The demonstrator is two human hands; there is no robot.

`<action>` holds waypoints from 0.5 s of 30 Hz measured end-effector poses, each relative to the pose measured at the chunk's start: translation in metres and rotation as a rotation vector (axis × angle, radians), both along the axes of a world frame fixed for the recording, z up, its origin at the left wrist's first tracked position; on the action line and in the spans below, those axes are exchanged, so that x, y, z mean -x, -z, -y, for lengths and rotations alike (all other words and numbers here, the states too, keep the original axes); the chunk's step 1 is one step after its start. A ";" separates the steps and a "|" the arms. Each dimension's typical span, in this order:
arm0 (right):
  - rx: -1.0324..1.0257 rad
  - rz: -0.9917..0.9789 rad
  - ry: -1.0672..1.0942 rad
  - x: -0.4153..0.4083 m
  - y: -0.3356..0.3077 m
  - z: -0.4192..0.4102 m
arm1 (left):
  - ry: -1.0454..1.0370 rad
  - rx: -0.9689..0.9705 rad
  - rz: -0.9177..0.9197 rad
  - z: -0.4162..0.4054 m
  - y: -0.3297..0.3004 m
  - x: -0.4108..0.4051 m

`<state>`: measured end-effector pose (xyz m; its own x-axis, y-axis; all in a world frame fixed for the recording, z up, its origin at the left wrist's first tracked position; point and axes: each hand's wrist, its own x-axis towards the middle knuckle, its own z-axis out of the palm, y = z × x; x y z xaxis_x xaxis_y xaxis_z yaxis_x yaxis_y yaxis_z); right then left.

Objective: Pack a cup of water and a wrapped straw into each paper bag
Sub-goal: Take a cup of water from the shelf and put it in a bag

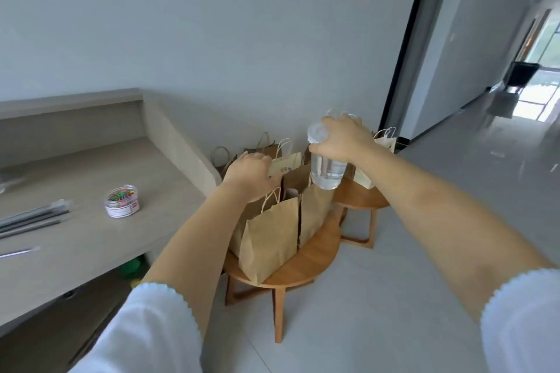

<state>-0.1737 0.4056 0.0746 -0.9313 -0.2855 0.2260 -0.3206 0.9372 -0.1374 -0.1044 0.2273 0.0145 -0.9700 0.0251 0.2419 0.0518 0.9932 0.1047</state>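
Observation:
Several brown paper bags (272,239) with twisted handles stand on a round wooden stool (306,269). My right hand (342,139) grips a clear plastic cup of water (327,169) by its lidded top, holding it above the open bags. My left hand (251,172) holds the upper edge of one bag (288,165) at the back of the stool. Wrapped straws (33,218) lie on the desk at the far left.
A beige desk (91,239) with a raised back runs along the left, bearing a small tub of coloured paper clips (122,201). A second wooden stool (360,203) with a pale paper bag (378,157) stands behind. Tiled floor and a corridor open to the right.

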 end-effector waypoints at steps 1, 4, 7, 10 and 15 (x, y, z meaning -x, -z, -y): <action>-0.003 0.015 0.027 0.004 0.009 -0.019 | 0.015 -0.009 0.014 -0.015 0.005 0.009; -0.016 0.068 0.091 0.021 0.037 -0.075 | 0.035 -0.019 0.082 -0.064 0.023 0.039; -0.024 0.111 0.129 0.047 0.064 -0.129 | 0.066 -0.054 0.161 -0.122 0.041 0.067; -0.031 0.144 0.154 0.070 0.083 -0.181 | 0.104 -0.058 0.205 -0.178 0.058 0.097; -0.056 0.110 0.160 0.105 0.101 -0.256 | 0.136 -0.084 0.229 -0.258 0.078 0.149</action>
<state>-0.2785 0.6620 -0.0267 -0.9841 -0.1407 0.1087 -0.1525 0.9822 -0.1098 -0.2532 0.4849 -0.0632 -0.9887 0.1482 0.0230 0.1498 0.9660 0.2106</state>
